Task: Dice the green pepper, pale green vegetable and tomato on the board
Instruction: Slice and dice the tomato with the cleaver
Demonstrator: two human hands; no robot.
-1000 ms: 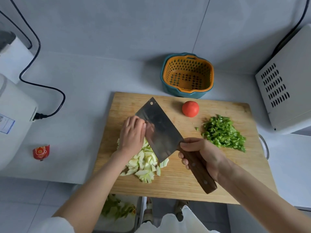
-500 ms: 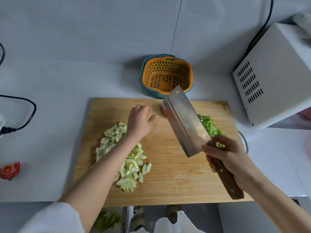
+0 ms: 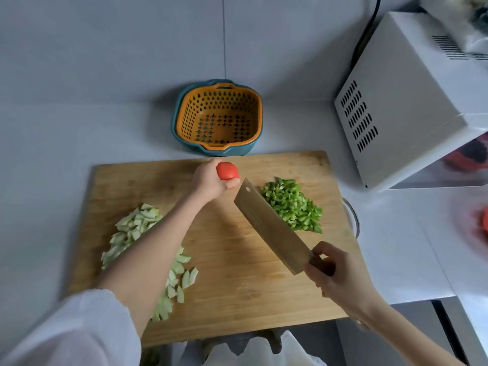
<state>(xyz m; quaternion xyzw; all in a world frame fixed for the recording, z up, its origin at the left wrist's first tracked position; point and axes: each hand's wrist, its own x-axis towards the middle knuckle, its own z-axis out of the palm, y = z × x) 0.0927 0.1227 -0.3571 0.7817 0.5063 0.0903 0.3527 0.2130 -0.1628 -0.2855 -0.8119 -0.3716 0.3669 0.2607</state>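
A wooden cutting board [image 3: 237,260] lies in front of me. At its far middle my left hand [image 3: 208,180] grips a whole red tomato [image 3: 227,170]. My right hand [image 3: 335,273] holds the wooden handle of a cleaver [image 3: 269,225], its blade raised and slanting toward the tomato. Diced green pepper [image 3: 293,204] is heaped on the board's right side, partly behind the blade. Chopped pale green vegetable [image 3: 140,225] is spread over the left side, partly under my left forearm.
An orange strainer basket in a teal bowl [image 3: 217,117] stands behind the board by the wall. A white microwave [image 3: 406,101] fills the right, with a cable behind it. A metal rim [image 3: 352,215] peeks out at the board's right edge. Something red and blurred [image 3: 484,220] lies far right.
My left hand left the pale green pieces, reached to the far edge of the board and took hold of the tomato. My right hand lifted the cleaver away to the right.
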